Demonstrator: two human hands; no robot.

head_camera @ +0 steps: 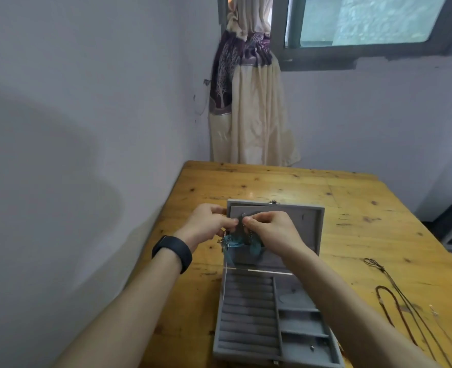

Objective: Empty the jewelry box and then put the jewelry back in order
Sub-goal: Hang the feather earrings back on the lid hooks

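The blue piece (233, 243) hangs straight down from both hands, long axis upright, just in front of the open lid (308, 235) and above the box (220, 309) trays. Left hand (209, 221) and right hand (271, 227) meet at its top, equally near, each thumb and forefinger pinched on it. Whether it hooks to the lid I cannot tell. Cords (395, 301) lie well apart on the table (352, 203)

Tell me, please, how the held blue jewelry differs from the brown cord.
The blue jewelry hangs before the lid, pinched by the left hand and right hand; the brown cord lies untouched on the table. The blue jewelry is bunched; the brown cord stretches in long loops.
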